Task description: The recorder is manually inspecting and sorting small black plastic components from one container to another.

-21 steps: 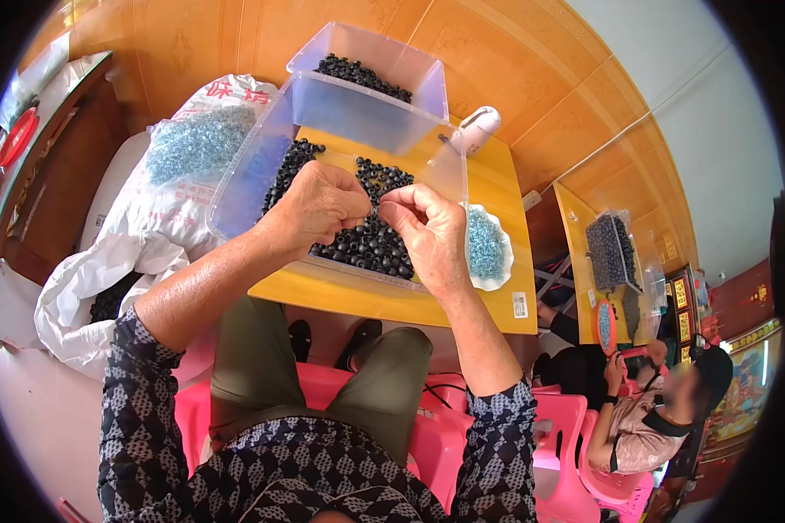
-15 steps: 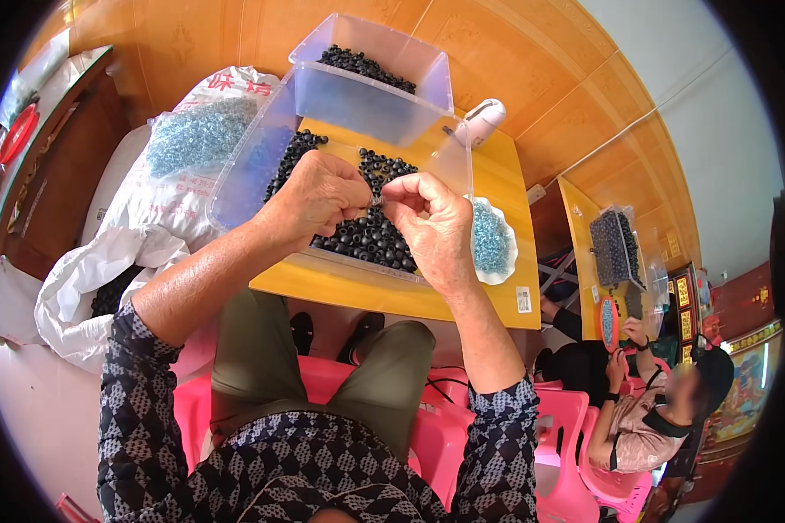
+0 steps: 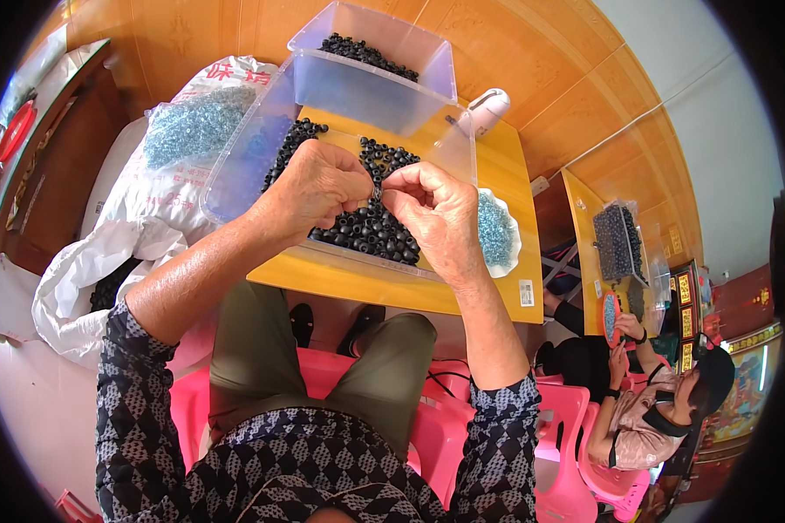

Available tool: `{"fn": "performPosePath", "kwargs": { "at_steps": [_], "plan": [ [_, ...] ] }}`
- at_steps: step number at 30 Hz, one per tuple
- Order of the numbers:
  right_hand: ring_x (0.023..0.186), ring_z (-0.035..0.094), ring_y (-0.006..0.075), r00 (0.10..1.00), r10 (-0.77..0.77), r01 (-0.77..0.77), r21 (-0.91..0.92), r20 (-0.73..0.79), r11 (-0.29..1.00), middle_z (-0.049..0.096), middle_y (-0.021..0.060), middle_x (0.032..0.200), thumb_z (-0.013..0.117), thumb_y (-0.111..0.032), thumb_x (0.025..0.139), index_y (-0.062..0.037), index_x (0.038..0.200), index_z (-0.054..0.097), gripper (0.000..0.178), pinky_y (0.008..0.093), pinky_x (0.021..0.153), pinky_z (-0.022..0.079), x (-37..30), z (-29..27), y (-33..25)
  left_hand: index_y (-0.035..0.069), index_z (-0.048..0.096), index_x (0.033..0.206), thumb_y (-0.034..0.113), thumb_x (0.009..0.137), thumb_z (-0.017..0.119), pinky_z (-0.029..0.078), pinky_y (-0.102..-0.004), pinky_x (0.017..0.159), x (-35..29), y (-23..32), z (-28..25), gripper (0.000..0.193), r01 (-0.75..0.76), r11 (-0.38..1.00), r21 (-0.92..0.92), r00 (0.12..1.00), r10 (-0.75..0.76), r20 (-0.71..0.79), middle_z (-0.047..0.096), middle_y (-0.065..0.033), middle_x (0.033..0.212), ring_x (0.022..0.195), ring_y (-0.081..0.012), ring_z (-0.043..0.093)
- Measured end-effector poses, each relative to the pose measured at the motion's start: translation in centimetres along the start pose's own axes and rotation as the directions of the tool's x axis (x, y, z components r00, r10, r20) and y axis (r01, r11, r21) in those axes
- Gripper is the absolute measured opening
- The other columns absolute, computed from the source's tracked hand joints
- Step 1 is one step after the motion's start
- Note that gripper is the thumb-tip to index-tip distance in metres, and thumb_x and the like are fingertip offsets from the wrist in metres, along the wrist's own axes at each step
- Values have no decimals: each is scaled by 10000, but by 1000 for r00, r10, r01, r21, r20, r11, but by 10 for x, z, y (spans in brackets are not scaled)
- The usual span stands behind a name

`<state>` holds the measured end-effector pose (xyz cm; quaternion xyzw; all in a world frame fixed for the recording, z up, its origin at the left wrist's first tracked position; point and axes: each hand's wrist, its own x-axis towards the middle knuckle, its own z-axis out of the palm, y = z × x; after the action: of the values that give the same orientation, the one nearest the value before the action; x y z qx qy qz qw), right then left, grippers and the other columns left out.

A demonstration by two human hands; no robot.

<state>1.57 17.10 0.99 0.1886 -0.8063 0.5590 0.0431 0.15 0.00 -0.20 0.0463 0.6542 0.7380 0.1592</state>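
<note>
My left hand (image 3: 316, 189) and my right hand (image 3: 433, 213) meet fingertip to fingertip above a clear plastic bin (image 3: 251, 148) of small black ring-shaped parts (image 3: 371, 228). Both pinch one small part (image 3: 378, 186) between them; it is too small to make out. A white dish of pale blue rings (image 3: 495, 232) lies just right of my right hand on the yellow table (image 3: 384, 288).
A second clear bin (image 3: 377, 45) with black parts stands behind the first. A white device (image 3: 485, 109) lies at the table's back right. A white sack carrying a bag of blue rings (image 3: 192, 126) stands to the left. Another person (image 3: 650, 410) sits on pink chairs at right beside another table.
Both hands have risen slightly toward the far side of the bin, still pinched together. The seated person at right has raised an arm.
</note>
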Motion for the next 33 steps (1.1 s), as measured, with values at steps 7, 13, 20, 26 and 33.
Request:
{"fn": "performPosePath", "kwargs": {
  "at_steps": [7,13,20,26,33],
  "plan": [
    [656,524,31,998,46,-43,87,-34,995,585,-20,719,600,60,741,-4,827,620,110,181,608,440,0,3,-1,-25,601,755,66,747,599,213,-185,361,1,-2,1,91,-30,1000,-2,999,30,-24,476,-7,577,422,-27,352],
    [710,540,52,998,68,-66,111,-12,992,590,-2,769,552,94,751,7,844,610,139,185,669,449,-3,-5,4,-32,599,761,65,746,594,211,-184,361,-2,3,-3,98,16,996,-92,999,-13,36,473,-9,575,417,-31,352],
    [748,573,93,998,64,-66,-100,-30,993,629,41,804,541,59,781,29,861,609,110,214,700,459,5,-13,26,-9,558,695,59,750,594,198,-196,352,4,-1,1,94,51,993,-103,999,-49,18,457,3,566,407,-30,333],
    [664,543,138,748,-651,487,-558,-131,672,612,82,774,570,69,778,26,854,600,92,268,598,450,-29,-13,-5,28,509,572,58,744,600,194,-212,353,6,-3,-9,197,83,995,-60,996,-82,18,432,10,539,412,-41,330],
    [619,537,263,922,-378,335,-659,83,673,569,122,696,628,127,629,49,864,589,251,317,527,438,-125,22,53,33,469,545,42,717,603,191,-211,350,12,4,2,218,176,984,28,984,-175,-8,420,-3,523,407,-49,328]
  ]
}}
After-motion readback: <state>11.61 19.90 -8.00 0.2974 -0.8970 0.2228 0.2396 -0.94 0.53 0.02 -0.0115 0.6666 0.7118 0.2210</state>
